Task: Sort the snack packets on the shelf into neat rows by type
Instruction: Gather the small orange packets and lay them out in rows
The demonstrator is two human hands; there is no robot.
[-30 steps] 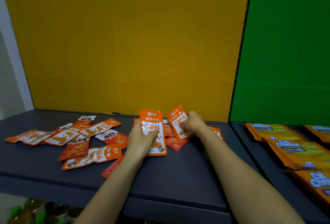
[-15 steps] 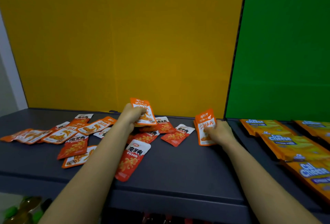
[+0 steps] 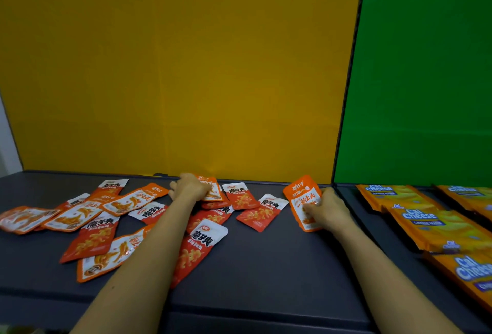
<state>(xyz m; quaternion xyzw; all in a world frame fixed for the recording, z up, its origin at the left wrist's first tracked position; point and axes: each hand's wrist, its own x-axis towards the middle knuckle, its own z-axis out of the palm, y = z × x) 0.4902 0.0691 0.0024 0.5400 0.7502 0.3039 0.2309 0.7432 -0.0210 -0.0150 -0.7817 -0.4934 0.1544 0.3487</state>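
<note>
Several small snack packets lie scattered on the dark shelf [image 3: 266, 267]: orange-and-white ones [image 3: 134, 199] and red-and-white ones [image 3: 93, 237]. My left hand [image 3: 190, 187] reaches to the back of the shelf and grips an orange packet [image 3: 211, 187] lying among the red ones. My right hand [image 3: 326, 207] holds another orange packet [image 3: 302, 195] down at the shelf's right end, fingers curled over its lower part. A red packet [image 3: 197, 248] lies beside my left forearm, partly hidden by it.
Yellow Cal Cheese wafer bags [image 3: 431, 224] lie in a row on the adjoining shelf to the right, behind a black divider [image 3: 348, 94]. A yellow back panel [image 3: 173, 67] and a green one [image 3: 426, 67] close off the rear.
My left hand moved its orange packet back and down onto the pile near the wall. My right hand carried its orange packet to the shelf's right end and lowered it almost flat.
</note>
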